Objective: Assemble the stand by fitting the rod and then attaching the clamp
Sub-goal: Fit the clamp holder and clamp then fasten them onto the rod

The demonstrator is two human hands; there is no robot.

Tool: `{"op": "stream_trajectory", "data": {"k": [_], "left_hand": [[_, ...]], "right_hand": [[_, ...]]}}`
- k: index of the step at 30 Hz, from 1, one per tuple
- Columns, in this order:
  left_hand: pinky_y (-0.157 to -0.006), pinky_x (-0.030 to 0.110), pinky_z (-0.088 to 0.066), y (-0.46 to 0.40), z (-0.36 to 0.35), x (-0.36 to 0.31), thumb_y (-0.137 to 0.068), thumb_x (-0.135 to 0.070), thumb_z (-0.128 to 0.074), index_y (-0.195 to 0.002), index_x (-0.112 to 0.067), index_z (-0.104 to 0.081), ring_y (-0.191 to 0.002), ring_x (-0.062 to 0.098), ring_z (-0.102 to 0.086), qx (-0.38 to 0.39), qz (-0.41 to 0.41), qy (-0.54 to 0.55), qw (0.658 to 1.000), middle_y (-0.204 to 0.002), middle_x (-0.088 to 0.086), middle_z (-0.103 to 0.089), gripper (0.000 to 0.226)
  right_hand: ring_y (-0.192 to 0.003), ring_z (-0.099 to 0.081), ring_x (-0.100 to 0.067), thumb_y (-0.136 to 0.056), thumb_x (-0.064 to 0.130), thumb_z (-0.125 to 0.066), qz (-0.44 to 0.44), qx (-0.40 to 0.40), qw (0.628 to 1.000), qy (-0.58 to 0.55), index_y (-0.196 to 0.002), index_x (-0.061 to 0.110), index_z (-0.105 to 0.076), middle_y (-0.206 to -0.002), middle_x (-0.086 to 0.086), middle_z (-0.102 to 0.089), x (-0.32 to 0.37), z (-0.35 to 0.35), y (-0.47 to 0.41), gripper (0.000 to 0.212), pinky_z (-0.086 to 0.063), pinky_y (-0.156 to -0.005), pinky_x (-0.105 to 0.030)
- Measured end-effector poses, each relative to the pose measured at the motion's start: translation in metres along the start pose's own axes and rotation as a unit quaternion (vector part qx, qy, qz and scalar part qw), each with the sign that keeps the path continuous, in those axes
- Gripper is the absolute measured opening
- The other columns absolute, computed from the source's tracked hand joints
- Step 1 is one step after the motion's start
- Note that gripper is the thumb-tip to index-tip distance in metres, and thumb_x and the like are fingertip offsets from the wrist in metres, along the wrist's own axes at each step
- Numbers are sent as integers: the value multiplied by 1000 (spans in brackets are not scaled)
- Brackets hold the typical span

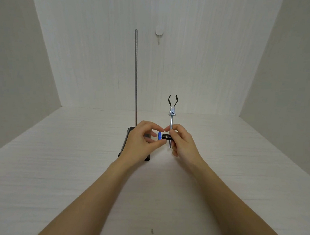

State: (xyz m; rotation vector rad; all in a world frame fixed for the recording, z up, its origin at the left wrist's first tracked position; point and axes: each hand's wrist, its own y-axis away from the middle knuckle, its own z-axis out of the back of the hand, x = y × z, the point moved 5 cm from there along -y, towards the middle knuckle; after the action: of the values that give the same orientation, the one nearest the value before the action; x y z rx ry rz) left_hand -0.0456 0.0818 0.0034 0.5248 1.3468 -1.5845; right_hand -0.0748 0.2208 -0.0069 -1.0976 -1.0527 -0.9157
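Rod [135, 74] upright in base [124, 144], back-left of hands. Right hand [184, 142] grips clamp [171, 118] stem vertical; left hand [141, 140], nearer rod, pinches blue knob [159, 136].

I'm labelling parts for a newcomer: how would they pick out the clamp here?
Start at the tall rod standing on the dark base. Just right of it, both hands hold the clamp. It alone has two black prongs pointing up from a short silver shaft, with a blue knob below.
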Motion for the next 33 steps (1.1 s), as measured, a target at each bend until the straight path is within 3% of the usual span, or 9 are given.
{"op": "stream_trajectory", "data": {"k": [2, 6, 9, 12, 16, 18, 23, 27, 33], "left_hand": [[-68, 12, -50, 1, -3, 1, -75, -9, -75, -88, -28, -70, -81, 3, -64, 18, 11, 13, 1000, -98, -6, -66, 24], [-64, 12, -48, -2, -2, 5, -83, -17, -68, -79, -28, -71, -65, 1, -63, 10, 51, 24, 998, -73, -6, -70, 12], [-57, 15, -49, 0, -3, 7, -89, -18, -61, -85, -16, -70, -55, 4, -61, 0, 74, 36, 997, -63, -1, -67, 10], [-53, 14, -45, 0, -1, 7, -89, -20, -60, -92, -17, -67, -50, 6, -57, -12, 71, 25, 997, -55, -3, -61, 8], [-63, 11, -47, -1, 3, 3, -76, -19, -75, -94, -34, -66, -69, 6, -60, -15, 35, 13, 999, -85, -7, -64, 25], [-65, 11, -49, 0, 1, 3, -74, -14, -75, -91, -34, -67, -75, 4, -64, 3, 30, 21, 999, -91, -12, -65, 27], [-62, 15, -50, -2, 0, 8, -84, -20, -67, -85, -23, -70, -63, 6, -66, -7, 62, 43, 997, -69, -5, -70, 4], [-50, 14, -45, 0, 1, 10, -92, -16, -56, -92, -13, -66, -49, 5, -58, -23, 79, 23, 996, -54, -5, -63, 10], [-66, 11, -50, -2, 2, 4, -78, -18, -72, -93, -23, -67, -77, 3, -67, -6, 48, 23, 999, -92, -9, -70, 17]], "right_hand": [[-45, -30, -6, -97, 14, -38, -6, 1, 1000, -3, -99, 7, -58, -59, 2, -34, -1, -1, 0, 22, -23, -45, -22], [-45, -31, -5, -97, 14, -38, -2, 5, 1000, 2, -98, 9, -60, -59, 2, -35, 0, -1, 1, 23, -24, -45, -22], [-47, -31, -8, -97, 16, -39, 10, 13, 1000, 13, -96, 13, -61, -57, 3, -34, 0, -4, 1, 23, -25, -46, -23], [-46, -31, -6, -97, 16, -39, 7, 8, 1000, 8, -98, 13, -61, -56, 5, -34, 0, -3, 1, 23, -25, -45, -22], [-41, -31, -3, -98, 14, -38, 5, -4, 1000, -1, -100, 10, -60, -59, 3, -35, 0, -1, 0, 23, -24, -43, -20], [-43, -30, -5, -98, 14, -38, 1, -5, 1000, -6, -101, 8, -60, -59, 2, -34, -1, -1, 0, 23, -23, -43, -20], [-45, -30, -6, -97, 15, -38, 3, 3, 1000, -1, -101, 9, -61, -57, 4, -34, -1, -2, 0, 24, -24, -43, -21], [-47, -31, -7, -97, 16, -39, 7, 9, 1000, 12, -98, 14, -62, -57, 5, -34, -3, -5, -1, 24, -25, -43, -21], [-48, -27, -11, -97, 16, -38, 0, -16, 1000, 8, -99, 12, -62, -61, 0, -34, -5, 2, -3, 24, -23, -43, -22]]}}
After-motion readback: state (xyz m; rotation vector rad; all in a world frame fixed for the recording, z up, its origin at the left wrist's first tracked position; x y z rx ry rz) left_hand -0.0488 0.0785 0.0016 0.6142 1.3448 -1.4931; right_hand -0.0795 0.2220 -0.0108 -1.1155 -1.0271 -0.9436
